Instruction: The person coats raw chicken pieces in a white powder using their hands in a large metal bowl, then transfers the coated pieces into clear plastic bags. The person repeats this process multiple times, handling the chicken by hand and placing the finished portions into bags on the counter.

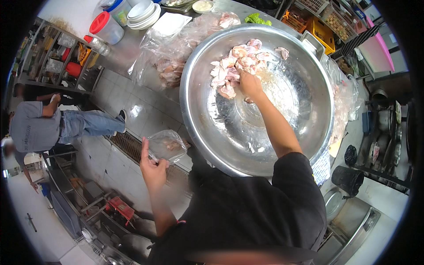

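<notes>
A wide steel basin (205, 139) stands before me, with a heap of raw chicken pieces (228, 63) toward its far left side. My right hand (250, 84) reaches into that heap and touches the meat; its fingertips are partly hidden, so a grip cannot be made out. One separate chicken piece (282, 53) lies to the right of the heap. Left of the basin, my left hand (154, 170) pinches the edge of a clear plastic bag (169, 145) between thumb and fingers. Something brownish shows in or through the bag.
Beside the basin's left rim sits a large clear bag of raw chicken (170, 68). White bowls (144, 15) and a red-lidded tub (107, 28) stand farther back. Another filled bag (343, 102) lies at the right. A person in a grey shirt (31, 126) stands at the left, near a floor drain grate (126, 145).
</notes>
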Demonstrator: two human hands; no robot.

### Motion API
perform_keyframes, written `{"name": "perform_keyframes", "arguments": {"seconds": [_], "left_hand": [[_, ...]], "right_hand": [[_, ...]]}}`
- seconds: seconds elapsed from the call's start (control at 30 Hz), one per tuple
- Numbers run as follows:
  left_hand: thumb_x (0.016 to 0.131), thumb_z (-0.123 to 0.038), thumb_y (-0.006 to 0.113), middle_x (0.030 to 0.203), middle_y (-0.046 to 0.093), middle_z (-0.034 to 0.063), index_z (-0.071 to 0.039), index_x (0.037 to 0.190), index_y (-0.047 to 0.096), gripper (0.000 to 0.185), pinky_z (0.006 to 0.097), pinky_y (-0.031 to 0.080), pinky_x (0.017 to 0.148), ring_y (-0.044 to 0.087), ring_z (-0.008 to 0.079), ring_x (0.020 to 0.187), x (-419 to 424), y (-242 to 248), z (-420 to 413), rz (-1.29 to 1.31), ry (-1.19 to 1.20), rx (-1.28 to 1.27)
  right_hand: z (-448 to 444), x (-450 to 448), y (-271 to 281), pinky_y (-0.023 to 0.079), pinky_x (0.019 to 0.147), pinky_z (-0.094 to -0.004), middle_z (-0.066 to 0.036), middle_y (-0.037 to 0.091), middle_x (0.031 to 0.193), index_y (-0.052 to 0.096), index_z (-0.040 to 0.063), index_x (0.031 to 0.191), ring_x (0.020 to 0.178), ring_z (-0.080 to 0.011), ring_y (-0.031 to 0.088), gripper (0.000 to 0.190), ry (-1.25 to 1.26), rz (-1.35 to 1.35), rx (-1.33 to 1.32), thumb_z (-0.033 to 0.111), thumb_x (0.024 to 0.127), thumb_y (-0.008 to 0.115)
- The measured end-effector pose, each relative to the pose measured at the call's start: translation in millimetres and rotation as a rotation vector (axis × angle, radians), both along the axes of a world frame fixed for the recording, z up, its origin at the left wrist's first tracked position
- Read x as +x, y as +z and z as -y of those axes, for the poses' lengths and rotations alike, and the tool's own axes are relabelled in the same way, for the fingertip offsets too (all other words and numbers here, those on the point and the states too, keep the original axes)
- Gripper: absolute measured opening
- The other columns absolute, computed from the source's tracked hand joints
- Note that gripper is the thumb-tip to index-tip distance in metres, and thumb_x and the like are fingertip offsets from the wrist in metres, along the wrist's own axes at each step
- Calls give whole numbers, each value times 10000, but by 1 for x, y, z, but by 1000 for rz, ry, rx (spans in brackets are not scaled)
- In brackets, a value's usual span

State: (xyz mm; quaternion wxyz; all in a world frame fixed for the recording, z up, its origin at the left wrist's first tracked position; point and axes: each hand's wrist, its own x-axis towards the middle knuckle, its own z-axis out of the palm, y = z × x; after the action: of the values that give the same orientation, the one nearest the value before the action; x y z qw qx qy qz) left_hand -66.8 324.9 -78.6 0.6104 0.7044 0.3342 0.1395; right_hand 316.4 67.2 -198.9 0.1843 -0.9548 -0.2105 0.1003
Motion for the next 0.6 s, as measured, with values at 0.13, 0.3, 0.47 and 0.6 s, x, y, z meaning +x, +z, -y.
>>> {"name": "perform_keyframes", "arguments": {"seconds": [0.13, 0.3, 0.47, 0.6], "left_hand": [[793, 229, 567, 1788, 271, 125, 25, 1650, 351, 906, 275, 614, 651, 747, 209, 996, 5, -6, -1, -17, 4, 15], [798, 220, 571, 1790, 268, 117, 14, 1653, 351, 906, 270, 627, 659, 752, 214, 999, 20, -5, 2, -23, -36, 40], [792, 224, 565, 1794, 262, 113, -2, 1660, 348, 922, 276, 642, 687, 756, 223, 1008, 13, 7, 0, -4, -33, 22], [783, 229, 561, 1796, 261, 113, 14, 1660, 335, 931, 288, 651, 709, 761, 221, 994, 11, 8, 0, 29, -18, -27]], "right_hand": [[-21, -36, -15, 595, 882, -505, -180, 782, 1067, 710, 91, 1204, 996, -388, 763, 411, 1, 49, -37, 428, 969, 728], [-50, -44, -55, 576, 824, -516, -197, 775, 950, 710, 103, 1122, 964, -407, 756, 370, -165, 48, 149, 404, 915, 770], [-37, -56, -39, 566, 801, -478, -197, 762, 912, 644, 45, 968, 885, -386, 748, 229, -236, 27, 512, 188, 873, 796], [-25, -59, 24, 553, 766, -392, -143, 746, 848, 562, 25, 866, 793, -258, 706, 253, -253, -13, 797, 54, 890, 813]]}}
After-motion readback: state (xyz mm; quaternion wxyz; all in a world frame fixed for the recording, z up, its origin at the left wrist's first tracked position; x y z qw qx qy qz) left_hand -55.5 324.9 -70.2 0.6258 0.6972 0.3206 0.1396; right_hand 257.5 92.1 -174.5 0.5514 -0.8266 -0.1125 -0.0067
